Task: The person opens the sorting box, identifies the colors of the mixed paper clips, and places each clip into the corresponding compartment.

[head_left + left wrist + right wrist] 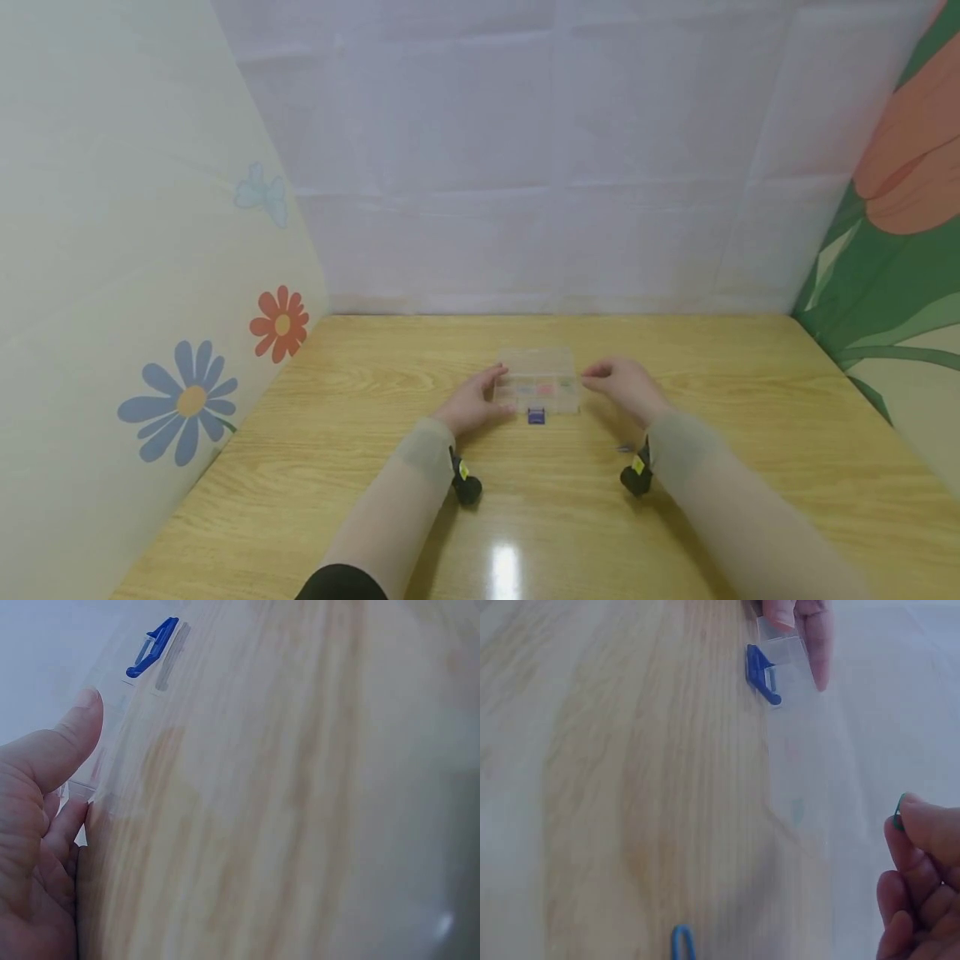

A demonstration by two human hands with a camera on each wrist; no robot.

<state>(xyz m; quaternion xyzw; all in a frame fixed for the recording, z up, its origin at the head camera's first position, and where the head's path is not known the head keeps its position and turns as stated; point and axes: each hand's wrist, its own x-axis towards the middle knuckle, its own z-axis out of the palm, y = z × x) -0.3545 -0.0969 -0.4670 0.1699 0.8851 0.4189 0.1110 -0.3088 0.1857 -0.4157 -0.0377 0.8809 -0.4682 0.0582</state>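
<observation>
While both hands sit at box ends, table (pixel 675 517) spreads wide beneath fingers. Clear box (pixel 542 379) lies between two hands, lid down, coloured bits inside, just beyond fingertips. Left hand (pixel 474 402) grips left end: thumb (pixel 64 742) on top, fingers (pixel 64 829) curled against side wall. Right hand (pixel 624 387) at right end, fingers curled, pinching small green clip (pixel 898 817) at fingertips. Blue latch (pixel 536 415) on near edge of box, between hands. Blue clip (pixel 682 943) on table, near side of right fingers.
</observation>
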